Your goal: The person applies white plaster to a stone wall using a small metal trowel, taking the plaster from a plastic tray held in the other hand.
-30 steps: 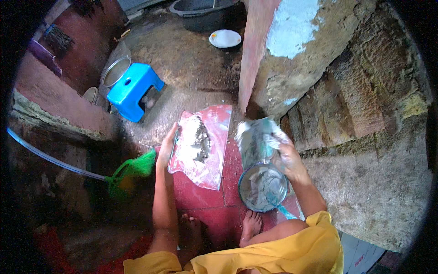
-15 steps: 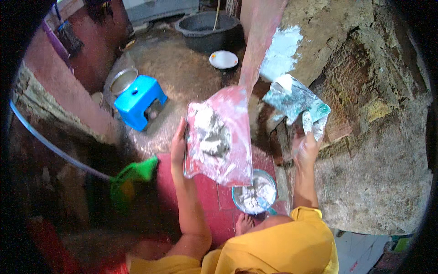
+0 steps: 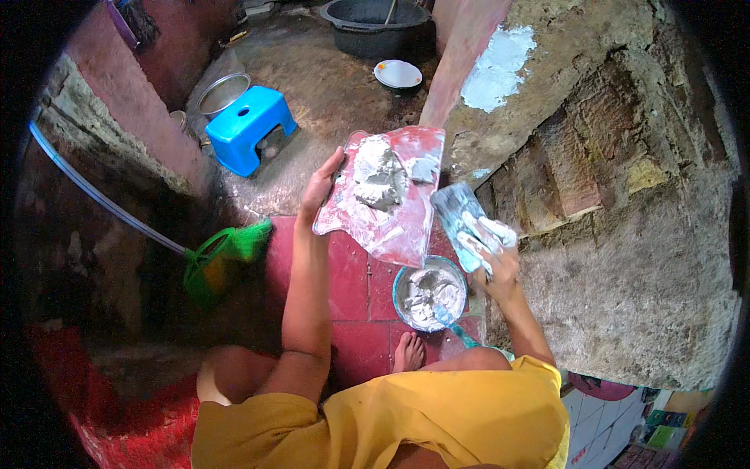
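My left hand (image 3: 319, 186) grips the left edge of a pink, irregular flat board (image 3: 416, 227) smeared with white. On the board lies a thick heap of grey-white paste (image 3: 376, 176), with a smaller dab (image 3: 422, 169) near its right edge. My right hand (image 3: 497, 262), its fingers coated in white, is closed on a flat rectangular spreader (image 3: 451, 209). The spreader's far end is close to the board's right edge; I cannot tell whether they touch. Below the board a round tub (image 3: 396, 301) holds white paste (image 3: 430, 285) and a blue-handled tool (image 3: 453, 324).
At right stands a rough wall (image 3: 601, 289) with a white patch (image 3: 500, 69) and broken plaster. A blue stool (image 3: 250, 125), a round metal tray (image 3: 224, 94), a white plate (image 3: 398, 74) and a dark basin (image 3: 379, 31) are ahead. A green basket (image 3: 223, 254) and hose (image 3: 109, 203) are left.
My right hand has brought the spreader down and left, from beside the wall to the board's edge. A separate dab of paste now shows on the board's right side. The view has shifted slightly.
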Demonstrator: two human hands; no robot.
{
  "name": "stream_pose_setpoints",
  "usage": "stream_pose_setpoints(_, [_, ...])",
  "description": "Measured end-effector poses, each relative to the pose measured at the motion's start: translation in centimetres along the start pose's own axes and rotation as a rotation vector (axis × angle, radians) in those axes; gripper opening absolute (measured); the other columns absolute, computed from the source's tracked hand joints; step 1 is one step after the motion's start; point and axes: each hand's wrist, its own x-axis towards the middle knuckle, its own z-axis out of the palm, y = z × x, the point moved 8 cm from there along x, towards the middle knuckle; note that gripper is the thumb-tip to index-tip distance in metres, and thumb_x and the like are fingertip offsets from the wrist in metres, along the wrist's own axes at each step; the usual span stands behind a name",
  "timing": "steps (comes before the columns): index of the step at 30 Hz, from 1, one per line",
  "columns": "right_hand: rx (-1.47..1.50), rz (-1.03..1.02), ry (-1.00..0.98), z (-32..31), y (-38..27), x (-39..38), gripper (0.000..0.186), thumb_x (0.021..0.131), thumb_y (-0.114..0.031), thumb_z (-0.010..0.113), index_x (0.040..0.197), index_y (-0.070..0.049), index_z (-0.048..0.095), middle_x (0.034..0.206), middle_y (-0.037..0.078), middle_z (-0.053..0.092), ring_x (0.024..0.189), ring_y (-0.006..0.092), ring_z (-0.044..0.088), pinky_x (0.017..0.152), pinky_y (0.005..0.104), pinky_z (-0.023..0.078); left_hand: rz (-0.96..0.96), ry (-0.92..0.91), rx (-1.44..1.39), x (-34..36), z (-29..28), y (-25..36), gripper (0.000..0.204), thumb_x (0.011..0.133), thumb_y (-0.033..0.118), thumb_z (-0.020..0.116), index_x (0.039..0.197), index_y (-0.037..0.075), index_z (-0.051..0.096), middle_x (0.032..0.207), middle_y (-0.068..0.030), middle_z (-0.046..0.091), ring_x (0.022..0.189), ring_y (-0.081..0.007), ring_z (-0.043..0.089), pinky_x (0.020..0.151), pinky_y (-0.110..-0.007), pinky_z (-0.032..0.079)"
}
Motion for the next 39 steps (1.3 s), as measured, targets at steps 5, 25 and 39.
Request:
stream_pose_setpoints(5, [0.27,0.274,0.273,-2.8,2.8,-1.1,0.019,0.077,-0.011,0.05,0.093,-0.001,0.052,0.088,0.014,0.058,0.085,0.021,0.055,0.074,0.032,0.041,-0.006,0.169,0.37,1.0,-4.7,1.9,0.034,0.085,0.028,0.041,0.1,0.0,0.053,0.093,-0.006,0.057,0.079,-0.0135,0.055,0.074,-0.025,0.044])
stream_pose_setpoints(25, [0.723,0.669,-0.371,10.4,9.5,1.1,0.027,0.074,-0.008,0.056,0.098,0.003,0.05,0.09,0.005,0.056,0.083,0.0092,0.048,0.077,0.0248,0.038,-0.562,0.079,0.501,0.8,-8.1,-5.8,0.033,0.082,0.027,0.048,0.101,0.0,0.053,0.098,-0.008,0.057,0.085,-0.0166,0.055,0.078,-0.027,0.044])
stream_pose_setpoints(39, [0.976,0.858,-0.234,13.7,8.3,-2.8,0.035,0.075,-0.01,0.058,0.104,0.004,0.046,0.096,0.004,0.054,0.086,0.0095,0.048,0.076,0.0237,0.039,-0.455,0.235,0.47,1.7,-12.5,-7.4,0.03,0.085,0.024,0.041,0.099,-0.001,0.05,0.088,-0.0102,0.058,0.071,-0.0171,0.058,0.066,-0.028,0.049])
